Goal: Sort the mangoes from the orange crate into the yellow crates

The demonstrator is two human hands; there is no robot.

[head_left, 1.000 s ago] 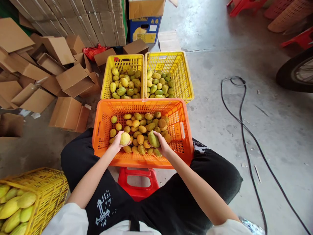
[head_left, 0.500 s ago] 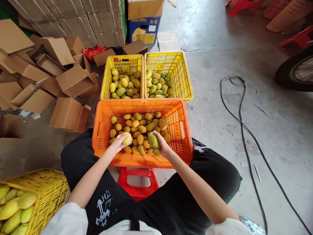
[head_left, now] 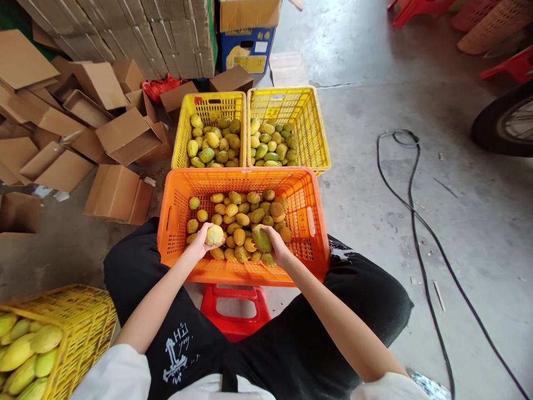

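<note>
My left hand (head_left: pixel 201 245) is closed around a pale yellow, rounded fruit (head_left: pixel 214 235) above the left part of an orange plastic crate (head_left: pixel 245 275). To its right, my right hand (head_left: pixel 276 245) grips a larger green fruit (head_left: pixel 261 239) from its right side. Below both hands lie several loose yellow, orange-brown and green fruits (head_left: pixel 242 219) on the crate floor. I cannot tell the exact kind of fruit. The crate sits between my knees, with a red plastic stool (head_left: pixel 235 325) showing at its near side.
Two yellow crates (head_left: pixel 209 166) (head_left: pixel 320 130) with similar fruit stand against the far side. Another yellow crate (head_left: pixel 83 316) holds larger yellow fruits at lower left. Cardboard boxes (head_left: pixel 120 136) are heaped on the left. A black cable (head_left: pixel 412 211) and a wheel (head_left: pixel 506 119) are at right.
My left hand has turned its yellow fruit, so a paler side of it faces up. The right hand has stayed almost in place with the green fruit.
</note>
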